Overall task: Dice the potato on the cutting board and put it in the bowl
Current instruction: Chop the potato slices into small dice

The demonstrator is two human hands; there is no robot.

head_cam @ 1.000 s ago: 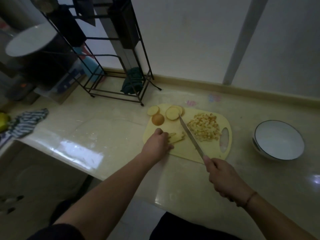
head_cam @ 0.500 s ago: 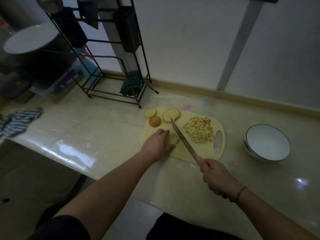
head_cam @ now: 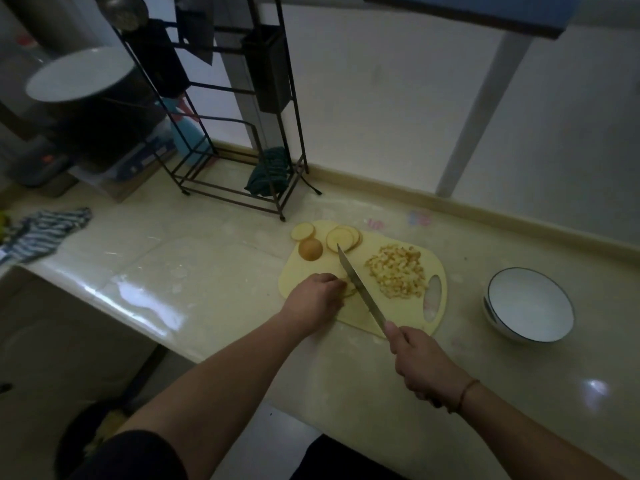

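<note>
Cutting board: a pale yellow cutting board (head_cam: 360,313) lies on the cream countertop (head_cam: 214,265), its handle slot at the right end.
Left hand: the left hand (head_cam: 317,299) rests on the board's near-left part, fingers curled down onto a small stack of potato slices (head_cam: 349,289); most of that stack is hidden under the fingers.
Right hand: the right hand (head_cam: 420,367) grips the handle of a kitchen knife (head_cam: 360,289), fingers wrapped round it so the handle itself is covered.
Knife blade: it runs from near right to far left across the board, just to the right of the held slices; whether the edge touches them cannot be told.
Diced potato: a heap of diced potato (head_cam: 398,271) sits on the right half of the board, beside the slot.
Uncut slices: three round slices (head_cam: 343,239) lie at the far-left corner, with a brown-skinned end piece (head_cam: 310,249) just near of them.
Bowl: a white bowl (head_cam: 530,304) with a dark rim stands on the counter well to the right of the board.
Surroundings: a black wire rack (head_cam: 242,140) stands at the far left against the wall, a dark green cloth (head_cam: 270,171) at its foot; a striped towel (head_cam: 45,232) lies at the counter's left edge.
</note>
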